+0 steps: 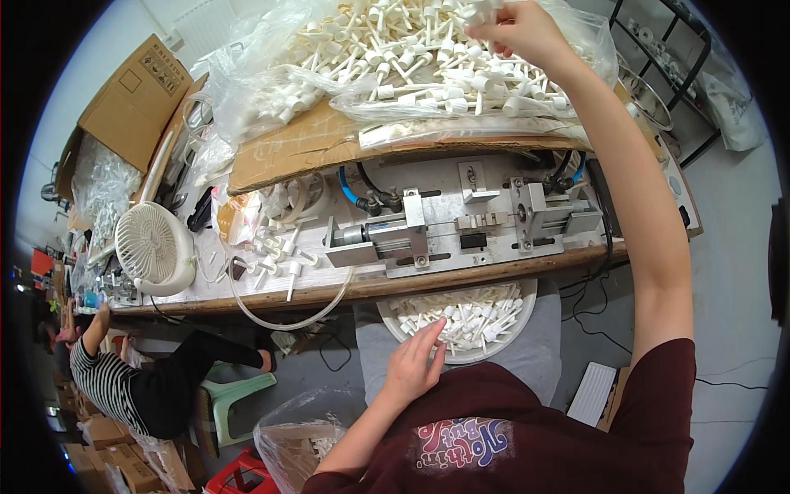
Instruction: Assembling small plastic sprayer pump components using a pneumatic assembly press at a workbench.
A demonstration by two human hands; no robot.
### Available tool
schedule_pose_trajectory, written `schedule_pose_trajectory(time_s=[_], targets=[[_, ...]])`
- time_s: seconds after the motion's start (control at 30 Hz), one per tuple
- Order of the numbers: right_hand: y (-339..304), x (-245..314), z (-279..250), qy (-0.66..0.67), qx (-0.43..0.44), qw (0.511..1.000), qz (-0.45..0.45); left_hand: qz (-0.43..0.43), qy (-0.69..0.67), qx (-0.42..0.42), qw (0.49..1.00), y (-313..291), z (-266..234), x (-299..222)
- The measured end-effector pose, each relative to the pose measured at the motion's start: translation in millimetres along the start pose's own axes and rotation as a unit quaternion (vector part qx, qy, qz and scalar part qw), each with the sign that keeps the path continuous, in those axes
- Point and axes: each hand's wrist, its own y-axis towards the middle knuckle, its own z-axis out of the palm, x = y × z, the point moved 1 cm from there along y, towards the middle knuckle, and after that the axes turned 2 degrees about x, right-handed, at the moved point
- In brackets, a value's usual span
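My right hand point(527, 34) is stretched out over a big heap of white plastic capped stems point(395, 62) at the far side of the bench. Its fingers are pinched on a whitish plastic part point(484, 12), blurred and cut by the top edge. On my lap rests a round white basin point(531, 309) filled with more of these stems. My left hand point(415, 362) hovers at the basin's near rim, fingers extended and apart, holding nothing I can see. Between basin and heap sits a metal clamping fixture point(473, 243) with cylinders at both ends.
A cardboard sheet point(288, 152) under the heap overhangs the fixture. Left of it lie several loose capped stems point(276, 259), a clear hose point(288, 323) and a white fan point(154, 247). A co-worker point(136, 383) sits at far left. Cables point(597, 309) hang at right.
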Motion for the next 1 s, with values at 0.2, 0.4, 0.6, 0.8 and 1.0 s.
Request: schedule_pose_trajectory(time_s=[0.2,0.4,0.6,0.8,1.0], targets=[[-76,6,-7,0.267,0.021,0.961,-0.072,0.06,-0.026,-0.093,0.993,75,-37,-33],[-192,9,34,0.041,-0.027,0.932,-0.36,-0.033,-0.197,-0.135,0.971,127,-61,-57],[-252,-8,63,0.013,-0.036,0.937,-0.348,-0.038,-0.219,-0.031,0.975,136,-55,-54],[-267,-31,58,0.049,-0.102,0.967,-0.226,-0.007,-0.06,-0.05,0.997,131,-38,-50],[-286,-39,62,0.076,-0.122,0.975,-0.169,0.09,0.15,-0.056,0.983,137,-6,-27]])
